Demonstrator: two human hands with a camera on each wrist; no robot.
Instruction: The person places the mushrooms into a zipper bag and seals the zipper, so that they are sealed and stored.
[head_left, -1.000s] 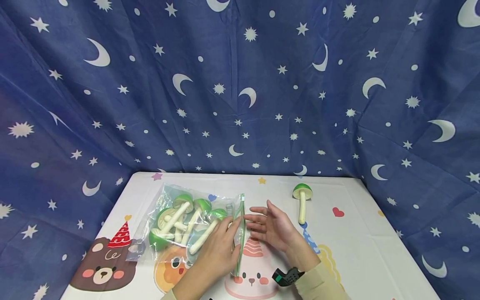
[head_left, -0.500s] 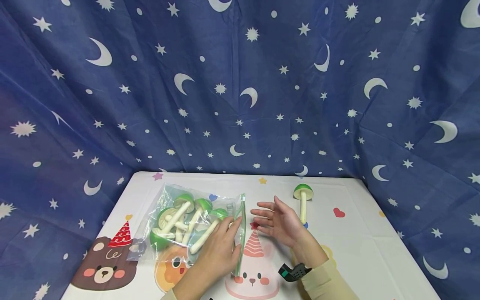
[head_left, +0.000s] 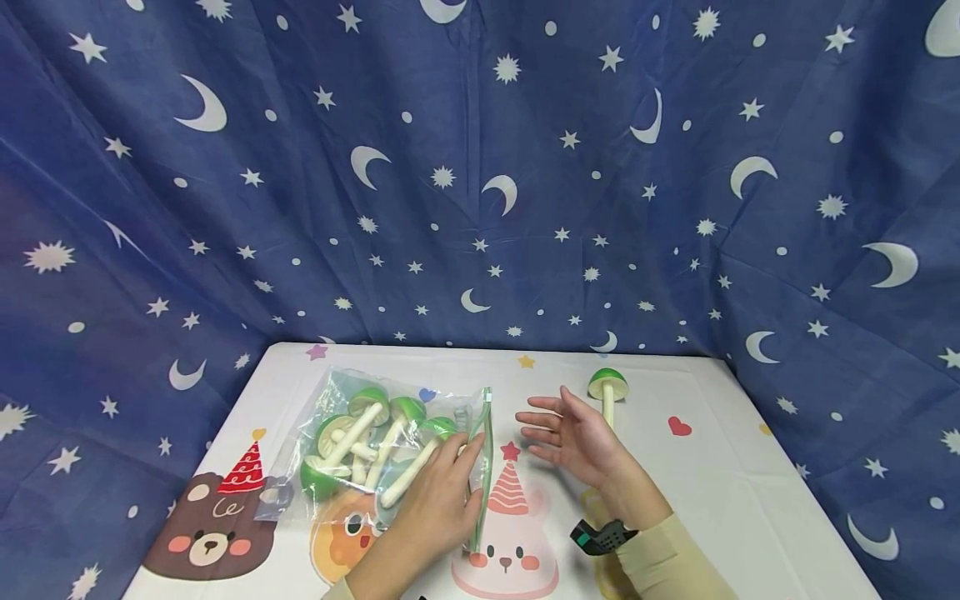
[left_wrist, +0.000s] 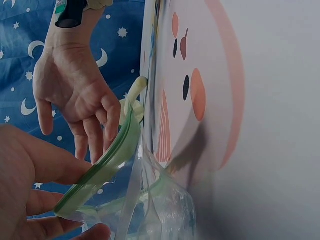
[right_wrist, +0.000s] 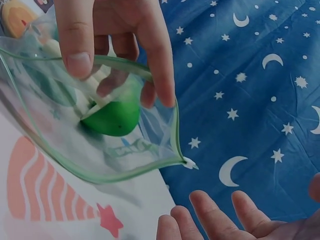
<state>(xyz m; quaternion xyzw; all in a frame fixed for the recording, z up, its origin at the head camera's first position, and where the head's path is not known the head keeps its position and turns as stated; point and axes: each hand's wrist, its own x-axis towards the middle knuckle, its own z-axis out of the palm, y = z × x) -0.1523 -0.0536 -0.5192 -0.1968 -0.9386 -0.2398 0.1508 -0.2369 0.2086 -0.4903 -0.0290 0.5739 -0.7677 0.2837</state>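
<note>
A clear zip bag point(head_left: 456, 407) with a green zip edge lies on the table, holding several toy mushrooms point(head_left: 370, 404) with green caps and pale stems. My left hand point(head_left: 442, 493) grips the upper layer of the bag near its mouth; in the left wrist view its thumb and fingers pinch the green zip edge point(left_wrist: 102, 160). The mouth gapes in the right wrist view, with a green cap point(right_wrist: 117, 117) visible inside. My right hand point(head_left: 576, 442) hovers right of the bag, palm turned left, fingers loosely extended and holding nothing. Behind it lies one loose mushroom point(head_left: 607, 386), its lower stem hidden.
The white tablecloth point(head_left: 720, 483) carries printed cartoon animals, hearts and stars. A blue curtain point(head_left: 480, 167) with moons and stars hangs behind and at both sides of the table. A black wrist device point(head_left: 602, 537) sits on my right wrist.
My right hand has drawn away from the bag's mouth, to the right and slightly back, and now covers part of the loose mushroom's stem. My left hand and the bag stay put.
</note>
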